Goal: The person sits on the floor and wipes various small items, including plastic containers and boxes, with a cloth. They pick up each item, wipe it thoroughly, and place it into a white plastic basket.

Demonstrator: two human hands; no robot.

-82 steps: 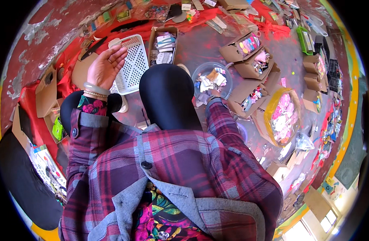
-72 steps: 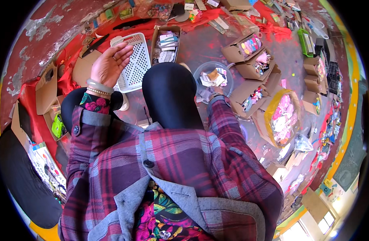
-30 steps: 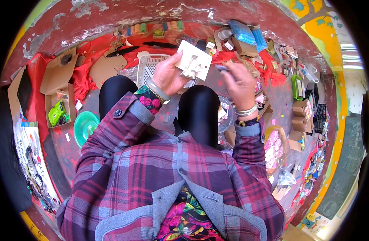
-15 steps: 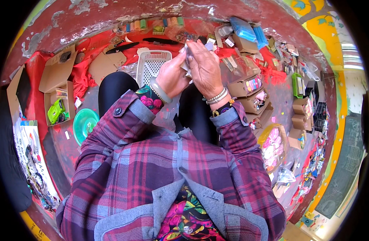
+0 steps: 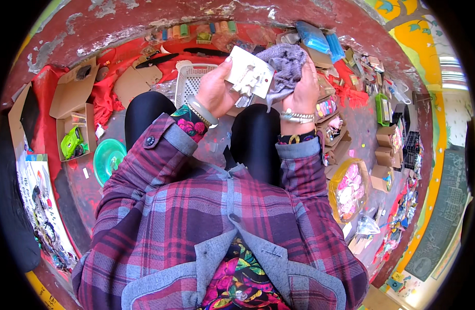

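Note:
My left hand [image 5: 217, 89] pinches the left edge of a white card [image 5: 241, 61] that carries small pale, silvery pieces whose kind I cannot make out. Right beside the card, a crumpled grey-purple cloth [image 5: 285, 67] lies in my right hand [image 5: 304, 92]. The fingers of that hand curl round the cloth's right side, and part of them is hidden by it. Both hands are held up above my knees, card and cloth close together. Below and behind the left hand stands a white perforated basket [image 5: 190, 85].
On the left are a green bowl [image 5: 109, 161] and an open cardboard box [image 5: 74, 126] with a bright green item. Several cardboard boxes [image 5: 336, 150] line the right, near a yellow-rimmed container [image 5: 347, 188] of pink pieces. Blue plastic packs [image 5: 314, 39] lie at the back.
The hands, earlier pressed together, have moved apart. The card now faces up in the left hand, and the grey-purple cloth shows spread in the right hand, which has shifted right.

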